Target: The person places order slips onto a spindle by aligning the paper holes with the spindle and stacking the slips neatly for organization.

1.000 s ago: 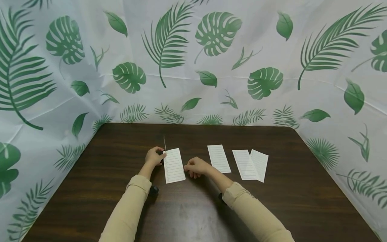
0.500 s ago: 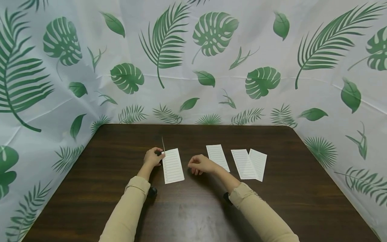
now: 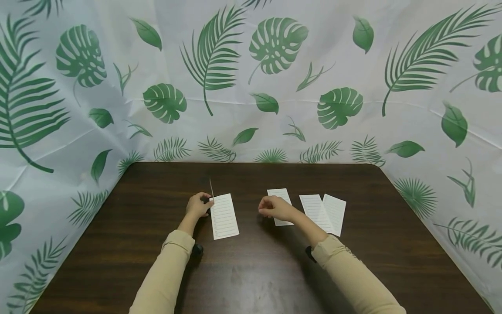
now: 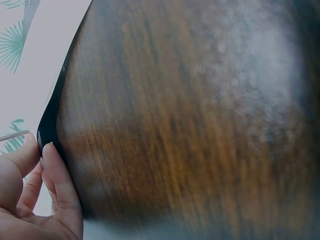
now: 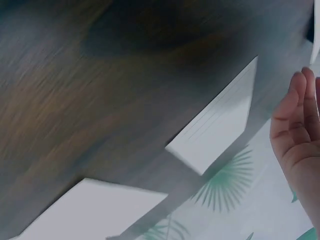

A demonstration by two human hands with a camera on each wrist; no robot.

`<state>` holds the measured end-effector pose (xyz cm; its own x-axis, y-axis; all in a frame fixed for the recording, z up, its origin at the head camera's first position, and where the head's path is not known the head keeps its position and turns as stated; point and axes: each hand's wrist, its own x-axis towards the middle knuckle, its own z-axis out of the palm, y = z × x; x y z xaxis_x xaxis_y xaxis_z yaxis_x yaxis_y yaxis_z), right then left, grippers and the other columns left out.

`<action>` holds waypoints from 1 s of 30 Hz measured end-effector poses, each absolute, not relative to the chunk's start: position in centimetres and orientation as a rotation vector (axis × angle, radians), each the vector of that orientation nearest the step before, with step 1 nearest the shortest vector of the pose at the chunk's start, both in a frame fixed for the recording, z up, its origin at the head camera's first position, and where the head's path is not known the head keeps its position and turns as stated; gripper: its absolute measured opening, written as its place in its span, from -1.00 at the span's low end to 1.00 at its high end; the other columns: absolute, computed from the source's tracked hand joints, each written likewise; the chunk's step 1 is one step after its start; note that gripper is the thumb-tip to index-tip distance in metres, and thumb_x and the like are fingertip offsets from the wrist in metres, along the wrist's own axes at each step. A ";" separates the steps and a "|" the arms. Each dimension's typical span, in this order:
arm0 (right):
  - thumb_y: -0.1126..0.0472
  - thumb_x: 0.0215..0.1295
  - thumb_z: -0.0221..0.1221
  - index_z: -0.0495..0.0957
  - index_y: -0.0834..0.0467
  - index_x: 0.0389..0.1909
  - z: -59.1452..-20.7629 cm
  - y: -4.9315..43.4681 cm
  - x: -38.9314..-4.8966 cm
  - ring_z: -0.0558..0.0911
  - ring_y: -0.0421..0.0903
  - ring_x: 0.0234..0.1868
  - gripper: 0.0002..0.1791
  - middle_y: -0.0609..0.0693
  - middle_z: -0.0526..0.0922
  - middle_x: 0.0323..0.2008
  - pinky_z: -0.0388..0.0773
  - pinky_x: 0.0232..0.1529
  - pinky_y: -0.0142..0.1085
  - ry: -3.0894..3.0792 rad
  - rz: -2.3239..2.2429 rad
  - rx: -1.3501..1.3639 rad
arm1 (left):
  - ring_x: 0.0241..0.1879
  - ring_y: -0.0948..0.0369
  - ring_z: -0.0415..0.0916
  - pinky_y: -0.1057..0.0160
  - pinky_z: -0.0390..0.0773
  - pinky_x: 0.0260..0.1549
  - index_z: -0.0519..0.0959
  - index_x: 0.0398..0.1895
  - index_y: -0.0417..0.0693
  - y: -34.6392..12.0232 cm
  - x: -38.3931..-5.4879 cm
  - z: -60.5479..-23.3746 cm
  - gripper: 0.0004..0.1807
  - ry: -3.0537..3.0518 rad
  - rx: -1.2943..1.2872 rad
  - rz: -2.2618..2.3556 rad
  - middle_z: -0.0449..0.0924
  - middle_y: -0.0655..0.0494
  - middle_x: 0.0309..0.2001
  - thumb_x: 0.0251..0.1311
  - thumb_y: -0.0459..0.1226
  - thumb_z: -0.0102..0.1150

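My left hand (image 3: 198, 205) pinches the upper left corner of a white lined card (image 3: 225, 218) on the dark table. In the left wrist view, its thumb and finger meet at the edge of the card (image 4: 52, 55). A thin pale strip (image 3: 211, 188) sticks up at that corner, right by the thumb; what kind of thing it is I cannot tell. My right hand (image 3: 277, 208), fingers loosely bent and holding nothing, overlaps another lined card (image 3: 278, 192) in the head view. The right wrist view shows this hand (image 5: 299, 120) beyond the cards, fingertips together.
Two overlapping lined cards, a left one (image 3: 313, 207) and a right one (image 3: 336, 209), lie on the right side of the table (image 3: 117, 235). A white leaf-print cloth (image 3: 251, 122) hangs along the table's back and sides.
My right hand has moved away from the left card's right edge, rightward to over the middle card. The left hand has kept its grip at the corner.
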<state>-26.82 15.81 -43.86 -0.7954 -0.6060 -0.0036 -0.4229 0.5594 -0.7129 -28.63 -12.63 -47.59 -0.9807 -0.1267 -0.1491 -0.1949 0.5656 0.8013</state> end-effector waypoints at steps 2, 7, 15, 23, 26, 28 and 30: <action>0.27 0.30 0.13 0.53 0.27 -0.27 -43.9 16.3 -26.9 0.52 -0.18 -0.43 -0.88 0.13 0.63 -0.37 0.50 -0.40 -0.40 2.599 -1.025 -0.871 | -0.69 0.33 0.37 0.42 0.56 -0.67 0.50 -0.04 -0.17 -12.7 -28.5 -47.7 -0.72 2.717 -0.277 1.402 0.45 -0.18 -0.20 0.22 -0.25 0.17; 0.27 0.29 0.15 0.54 0.23 -0.28 -44.1 17.0 -27.5 0.50 -0.17 -0.42 -0.91 0.03 0.60 -0.39 0.46 -0.40 -0.42 2.674 -0.954 -0.890 | -0.65 0.31 0.37 0.43 0.56 -0.66 0.50 -0.02 -0.18 -13.0 -28.1 -48.0 -0.71 2.709 -0.292 1.391 0.45 -0.26 -0.09 0.23 -0.25 0.17; 0.26 0.22 0.22 0.51 0.33 -0.14 -43.8 18.6 -28.9 0.58 0.11 -0.20 -0.74 0.20 0.61 -0.20 0.57 -0.15 -0.07 2.848 -0.880 -0.862 | -0.61 0.29 0.38 0.41 0.57 -0.61 0.50 0.00 -0.16 -12.9 -28.3 -47.3 -0.69 2.713 -0.266 1.401 0.46 -0.24 -0.10 0.24 -0.23 0.16; 0.19 0.17 0.28 0.38 0.38 0.12 -44.0 20.4 -29.6 0.39 0.31 0.18 -0.45 0.36 0.42 0.13 0.38 0.19 0.13 2.824 -0.753 -0.765 | -0.60 0.29 0.41 0.41 0.59 -0.62 0.50 -0.01 -0.19 -13.0 -28.2 -47.1 -0.70 2.712 -0.261 1.389 0.44 -0.31 -0.01 0.24 -0.25 0.16; 0.15 0.13 0.31 0.24 0.38 0.26 -44.1 20.9 -29.7 0.22 0.38 0.30 -0.25 0.43 0.19 0.30 0.26 0.27 0.20 2.748 -0.698 -0.721 | -0.62 0.30 0.39 0.42 0.58 -0.63 0.50 -0.02 -0.19 -12.9 -28.1 -47.1 -0.71 2.722 -0.263 1.390 0.44 -0.32 -0.03 0.24 -0.25 0.16; 0.12 0.11 0.33 0.14 0.39 0.33 -44.2 21.2 -29.7 0.12 0.42 0.34 -0.14 0.47 0.04 0.36 0.20 0.29 0.24 2.717 -0.657 -0.700 | -0.63 0.30 0.38 0.42 0.58 -0.64 0.51 -0.03 -0.20 -12.8 -28.1 -47.0 -0.72 2.719 -0.263 1.409 0.44 -0.31 -0.04 0.23 -0.26 0.16; 0.11 0.09 0.35 0.07 0.39 0.36 -44.3 21.5 -29.6 0.05 0.44 0.36 -0.07 0.49 -0.07 0.38 0.16 0.30 0.26 2.699 -0.634 -0.669 | -0.63 0.30 0.37 0.41 0.58 -0.64 0.51 -0.04 -0.20 -12.7 -28.2 -47.0 -0.72 2.719 -0.257 1.424 0.45 -0.30 -0.05 0.23 -0.27 0.17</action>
<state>-29.64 21.46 -44.27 -0.8506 -0.4984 -0.1676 -0.3716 0.7953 -0.4790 -28.21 -12.70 -46.98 -0.9842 -0.1188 -0.1311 -0.1754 0.5592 0.8103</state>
